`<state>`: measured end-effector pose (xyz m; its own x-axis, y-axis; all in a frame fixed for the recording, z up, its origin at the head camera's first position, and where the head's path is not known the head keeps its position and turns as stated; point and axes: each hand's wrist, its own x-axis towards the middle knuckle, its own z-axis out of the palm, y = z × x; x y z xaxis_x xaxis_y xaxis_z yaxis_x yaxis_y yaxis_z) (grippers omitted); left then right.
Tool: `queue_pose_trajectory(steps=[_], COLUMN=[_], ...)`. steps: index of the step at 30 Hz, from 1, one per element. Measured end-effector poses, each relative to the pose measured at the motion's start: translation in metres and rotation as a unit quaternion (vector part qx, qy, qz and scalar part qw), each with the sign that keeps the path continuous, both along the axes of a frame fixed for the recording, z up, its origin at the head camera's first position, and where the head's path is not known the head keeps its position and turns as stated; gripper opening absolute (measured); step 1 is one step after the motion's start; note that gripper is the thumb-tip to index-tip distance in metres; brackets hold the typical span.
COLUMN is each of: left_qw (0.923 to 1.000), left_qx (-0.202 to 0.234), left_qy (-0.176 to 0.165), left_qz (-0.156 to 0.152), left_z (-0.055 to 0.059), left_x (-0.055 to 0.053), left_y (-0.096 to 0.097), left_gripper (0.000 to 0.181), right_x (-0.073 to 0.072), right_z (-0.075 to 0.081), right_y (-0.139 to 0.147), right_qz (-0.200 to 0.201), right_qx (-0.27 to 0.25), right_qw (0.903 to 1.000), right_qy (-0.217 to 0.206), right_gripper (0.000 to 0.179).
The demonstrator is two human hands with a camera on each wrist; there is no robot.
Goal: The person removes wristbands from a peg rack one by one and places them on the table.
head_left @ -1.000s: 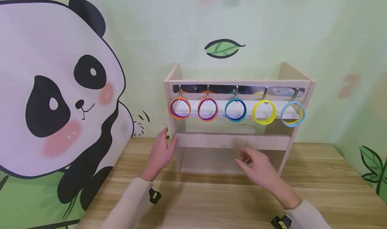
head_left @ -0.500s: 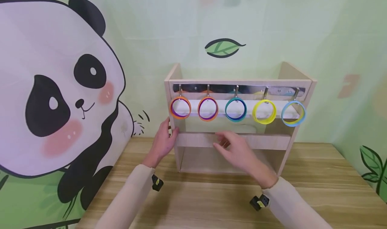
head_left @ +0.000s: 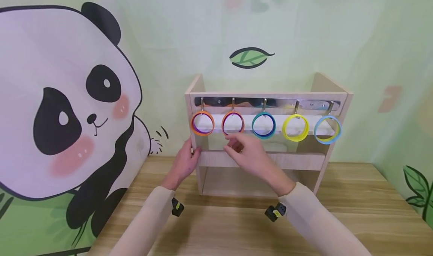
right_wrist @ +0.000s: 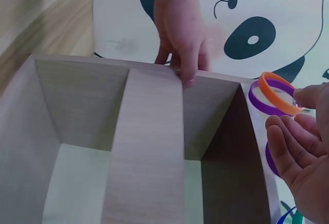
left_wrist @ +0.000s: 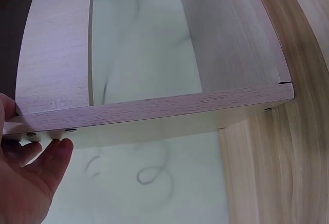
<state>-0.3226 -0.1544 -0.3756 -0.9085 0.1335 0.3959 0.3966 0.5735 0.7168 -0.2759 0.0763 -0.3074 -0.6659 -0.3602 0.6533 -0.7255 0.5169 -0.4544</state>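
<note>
My left hand [head_left: 182, 160] holds the left side panel of a pale wooden rack [head_left: 301, 161], its thumb over the front edge and its fingers outside, as the left wrist view also shows. My right hand [head_left: 248, 152] is just below the second hook, fingers loosely bent and holding nothing that I can see. Close above it hangs an orange-and-purple wristband pair [head_left: 223, 123], its lower edge partly hidden. A similar orange-and-purple pair [head_left: 203, 134] hangs at the far left. Rightward hang teal-and-blue [head_left: 264, 137], yellow [head_left: 294, 139] and light-blue-and-yellow wristbands [head_left: 327, 141].
A shiny metal strip [head_left: 250, 102] with several hooks runs along the rack's upper front. The rack stands on a wood-grain table [head_left: 223, 222] against a pale green printed backdrop [head_left: 162, 79]. A large panda print [head_left: 67, 117] covers the left side.
My left hand has moved in and taken hold of the rack's left panel. My right hand has moved left and up to the second wristband pair. The wristbands stay on their hooks.
</note>
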Motion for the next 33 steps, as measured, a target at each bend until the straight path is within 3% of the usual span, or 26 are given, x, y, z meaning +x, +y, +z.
queue_pose_trajectory(steps=[7,15,20,26,33], left_qw=[1.0000,0.9999,0.9998,0.9995,0.9988], left_qx=[0.004,0.012,0.019,0.028,0.045], left_qy=[0.006,0.003,0.010,0.002,0.001], left_qz=[-0.004,-0.005,-0.006,-0.012,-0.017], left_z=[-0.001,-0.003,-0.004,-0.004,-0.005], left_x=[-0.002,-0.003,-0.003,-0.003,-0.005], left_y=[0.001,0.001,0.001,0.001,0.000], left_gripper=[0.046,0.047,0.044,0.045,0.046], right_x=[-0.004,-0.006,-0.010,-0.013,-0.017], right_z=[0.022,0.046,0.054,0.059,0.063], right_y=[-0.011,-0.025,-0.032,-0.034,-0.036], right_qz=[0.014,0.021,0.008,0.021,0.011], right_qx=[-0.004,-0.001,-0.009,-0.034,-0.018], right_qw=[0.9986,0.9971,0.9979,0.9978,0.9997], right_qy=[0.050,0.073,0.064,0.053,0.010], right_gripper=[0.022,0.020,0.020,0.019,0.025])
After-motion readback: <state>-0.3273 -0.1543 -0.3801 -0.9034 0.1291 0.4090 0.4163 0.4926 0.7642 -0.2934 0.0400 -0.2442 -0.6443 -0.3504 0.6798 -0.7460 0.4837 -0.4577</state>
